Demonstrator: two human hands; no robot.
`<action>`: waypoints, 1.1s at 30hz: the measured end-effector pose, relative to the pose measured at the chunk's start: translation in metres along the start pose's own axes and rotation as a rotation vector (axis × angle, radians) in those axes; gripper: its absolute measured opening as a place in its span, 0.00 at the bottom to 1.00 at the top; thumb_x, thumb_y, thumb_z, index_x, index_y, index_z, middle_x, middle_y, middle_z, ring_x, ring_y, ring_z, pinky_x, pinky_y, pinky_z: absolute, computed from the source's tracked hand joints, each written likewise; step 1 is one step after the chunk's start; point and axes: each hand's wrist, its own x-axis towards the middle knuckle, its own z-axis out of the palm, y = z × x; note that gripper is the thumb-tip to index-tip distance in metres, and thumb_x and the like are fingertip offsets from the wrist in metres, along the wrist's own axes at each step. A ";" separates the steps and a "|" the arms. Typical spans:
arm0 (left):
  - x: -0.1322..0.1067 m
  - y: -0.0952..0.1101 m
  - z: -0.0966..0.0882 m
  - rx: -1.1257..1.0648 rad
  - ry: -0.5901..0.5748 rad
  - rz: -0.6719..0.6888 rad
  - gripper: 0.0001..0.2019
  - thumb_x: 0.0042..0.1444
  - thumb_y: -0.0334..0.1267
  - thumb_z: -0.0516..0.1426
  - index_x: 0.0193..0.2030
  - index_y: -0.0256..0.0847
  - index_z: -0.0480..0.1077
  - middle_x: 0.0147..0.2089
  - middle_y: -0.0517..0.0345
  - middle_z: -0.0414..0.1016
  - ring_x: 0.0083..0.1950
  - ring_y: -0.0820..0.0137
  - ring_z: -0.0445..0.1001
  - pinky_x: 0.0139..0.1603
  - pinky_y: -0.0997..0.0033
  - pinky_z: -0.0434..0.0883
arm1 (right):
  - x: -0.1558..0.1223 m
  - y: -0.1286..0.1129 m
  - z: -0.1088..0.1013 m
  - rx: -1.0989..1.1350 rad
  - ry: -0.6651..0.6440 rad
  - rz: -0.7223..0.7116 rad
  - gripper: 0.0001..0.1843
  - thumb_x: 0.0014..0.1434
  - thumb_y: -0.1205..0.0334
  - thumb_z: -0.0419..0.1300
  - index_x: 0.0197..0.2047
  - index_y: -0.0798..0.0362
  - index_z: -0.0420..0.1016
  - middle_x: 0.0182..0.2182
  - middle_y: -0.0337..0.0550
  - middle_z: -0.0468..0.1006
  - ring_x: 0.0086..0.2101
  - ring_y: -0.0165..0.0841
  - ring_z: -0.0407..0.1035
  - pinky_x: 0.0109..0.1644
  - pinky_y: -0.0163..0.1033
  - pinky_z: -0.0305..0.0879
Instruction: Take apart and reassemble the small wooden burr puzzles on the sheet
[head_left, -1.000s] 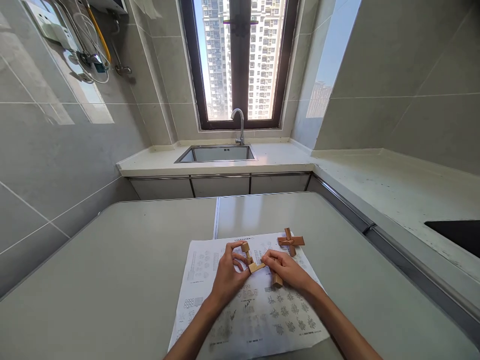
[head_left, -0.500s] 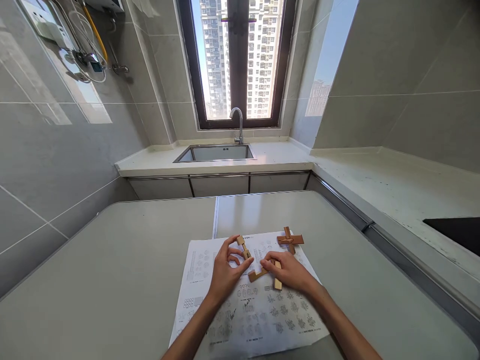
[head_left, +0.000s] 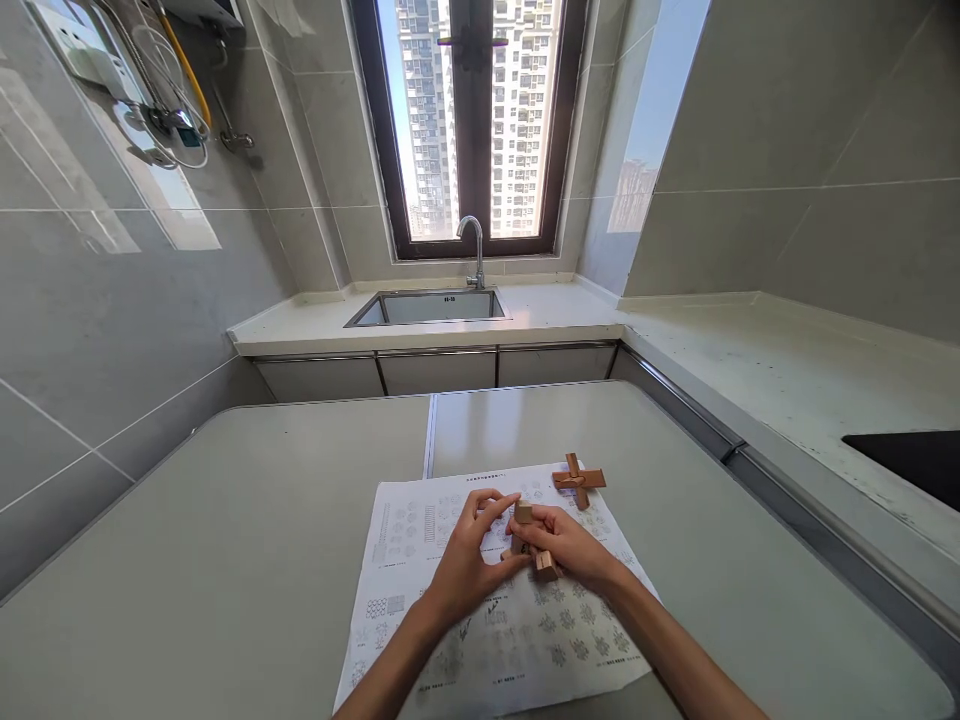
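Observation:
My left hand curves round a light notched wooden puzzle piece, which stands upright between its forefinger and thumb. Close against it, my right hand grips another wooden puzzle piece whose end points toward me. The pieces touch or overlap between the hands, and the fingers hide much of them; how they fit together I cannot tell. Under both hands lies a printed paper sheet with rows of small diagrams and a few pen ticks. Beyond the right hand, a brown wooden cross of joined pieces rests at the sheet's upper right edge.
The sheet lies on a wide pale table with a seam. Behind it runs a white counter with a steel sink and a faucet. A black panel sits on the right counter.
My left hand has moved right with its notched piece and turned it upright, bringing it to the right hand. The right hand's piece has turned. The cross stays on the sheet.

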 end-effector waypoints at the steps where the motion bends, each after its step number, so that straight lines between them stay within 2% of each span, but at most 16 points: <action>1: -0.001 0.001 0.000 -0.005 0.023 -0.014 0.36 0.53 0.33 0.68 0.68 0.53 0.65 0.57 0.52 0.68 0.52 0.63 0.72 0.58 0.61 0.71 | 0.001 0.000 0.001 0.012 0.054 -0.036 0.24 0.60 0.38 0.68 0.39 0.52 0.79 0.28 0.37 0.73 0.27 0.31 0.63 0.32 0.35 0.60; 3: -0.002 0.001 0.001 -0.038 0.054 -0.075 0.30 0.55 0.35 0.66 0.64 0.46 0.66 0.47 0.56 0.70 0.41 0.68 0.71 0.45 0.68 0.72 | 0.004 0.000 0.001 0.001 0.200 -0.117 0.24 0.60 0.37 0.67 0.39 0.52 0.78 0.30 0.38 0.74 0.30 0.32 0.65 0.34 0.36 0.62; 5: -0.003 0.003 0.002 -0.089 -0.004 -0.146 0.14 0.60 0.41 0.63 0.51 0.41 0.70 0.36 0.61 0.70 0.31 0.72 0.66 0.33 0.73 0.66 | 0.006 0.002 0.002 -0.056 0.346 -0.178 0.25 0.60 0.36 0.66 0.40 0.52 0.78 0.31 0.39 0.75 0.31 0.33 0.66 0.36 0.37 0.63; 6: -0.003 0.004 0.003 -0.111 -0.055 -0.172 0.10 0.63 0.44 0.61 0.44 0.40 0.71 0.32 0.63 0.69 0.29 0.73 0.64 0.31 0.75 0.64 | 0.006 0.003 0.004 -0.084 0.399 -0.198 0.25 0.61 0.36 0.66 0.40 0.52 0.78 0.32 0.40 0.76 0.31 0.34 0.67 0.36 0.37 0.63; 7: -0.003 0.005 0.005 -0.126 -0.101 -0.189 0.11 0.65 0.46 0.60 0.40 0.40 0.71 0.29 0.63 0.69 0.27 0.74 0.64 0.30 0.75 0.63 | 0.007 0.005 0.005 -0.103 0.430 -0.209 0.25 0.61 0.36 0.65 0.40 0.52 0.79 0.32 0.40 0.76 0.32 0.34 0.67 0.36 0.38 0.63; 9: -0.003 0.008 0.010 -0.149 -0.140 -0.215 0.15 0.66 0.50 0.59 0.37 0.39 0.72 0.27 0.62 0.72 0.27 0.73 0.67 0.30 0.75 0.64 | 0.007 0.007 0.009 -0.116 0.439 -0.218 0.24 0.62 0.37 0.65 0.40 0.52 0.79 0.32 0.41 0.77 0.32 0.34 0.68 0.37 0.38 0.64; 13: 0.000 0.010 0.018 -0.276 -0.128 -0.292 0.19 0.67 0.55 0.57 0.40 0.38 0.73 0.30 0.56 0.79 0.23 0.72 0.72 0.28 0.73 0.69 | 0.007 0.007 0.012 -0.074 0.396 -0.205 0.23 0.62 0.38 0.65 0.42 0.52 0.78 0.28 0.38 0.74 0.29 0.33 0.67 0.34 0.38 0.65; 16: 0.001 0.008 0.019 -0.367 -0.074 -0.351 0.21 0.64 0.57 0.60 0.42 0.37 0.72 0.35 0.52 0.82 0.24 0.69 0.78 0.26 0.74 0.70 | 0.007 0.006 0.011 -0.058 0.428 -0.184 0.24 0.62 0.37 0.65 0.43 0.51 0.77 0.22 0.34 0.70 0.24 0.32 0.65 0.29 0.37 0.64; 18: 0.000 0.007 0.020 -0.380 -0.068 -0.389 0.22 0.63 0.58 0.61 0.41 0.37 0.71 0.33 0.53 0.81 0.24 0.69 0.79 0.25 0.75 0.68 | 0.008 0.006 0.012 -0.057 0.459 -0.194 0.24 0.63 0.37 0.65 0.43 0.51 0.76 0.22 0.34 0.70 0.23 0.31 0.65 0.28 0.37 0.63; 21: -0.003 0.009 0.023 -0.338 -0.163 -0.418 0.24 0.63 0.60 0.59 0.36 0.37 0.72 0.29 0.54 0.81 0.19 0.72 0.75 0.22 0.76 0.66 | 0.008 0.009 0.018 0.014 0.445 -0.234 0.22 0.65 0.39 0.63 0.46 0.50 0.75 0.24 0.33 0.70 0.24 0.30 0.64 0.28 0.35 0.62; 25: -0.003 0.010 0.025 -0.405 -0.311 -0.476 0.26 0.62 0.62 0.58 0.37 0.35 0.74 0.37 0.48 0.85 0.20 0.71 0.78 0.17 0.78 0.61 | 0.010 0.011 0.024 0.116 0.396 -0.249 0.21 0.65 0.41 0.64 0.48 0.49 0.74 0.24 0.33 0.70 0.25 0.30 0.65 0.30 0.35 0.64; 27: -0.002 0.008 0.024 -0.459 -0.313 -0.484 0.26 0.62 0.62 0.58 0.40 0.35 0.74 0.41 0.46 0.84 0.23 0.69 0.80 0.15 0.78 0.59 | 0.011 0.010 0.021 0.160 0.422 -0.249 0.20 0.64 0.41 0.65 0.48 0.49 0.75 0.26 0.35 0.71 0.28 0.31 0.68 0.31 0.35 0.66; 30: -0.001 0.002 0.023 -0.485 -0.270 -0.456 0.25 0.64 0.60 0.58 0.44 0.35 0.74 0.43 0.45 0.84 0.25 0.71 0.80 0.17 0.80 0.61 | 0.014 0.007 0.009 0.300 0.537 -0.265 0.21 0.63 0.41 0.67 0.47 0.48 0.76 0.28 0.36 0.73 0.33 0.33 0.72 0.36 0.35 0.71; 33: 0.000 -0.003 0.021 -0.519 -0.222 -0.443 0.25 0.64 0.59 0.59 0.47 0.35 0.74 0.44 0.45 0.83 0.24 0.73 0.78 0.18 0.80 0.61 | 0.014 0.004 -0.007 0.468 0.609 -0.241 0.21 0.58 0.42 0.72 0.44 0.48 0.77 0.28 0.35 0.74 0.32 0.33 0.72 0.41 0.37 0.74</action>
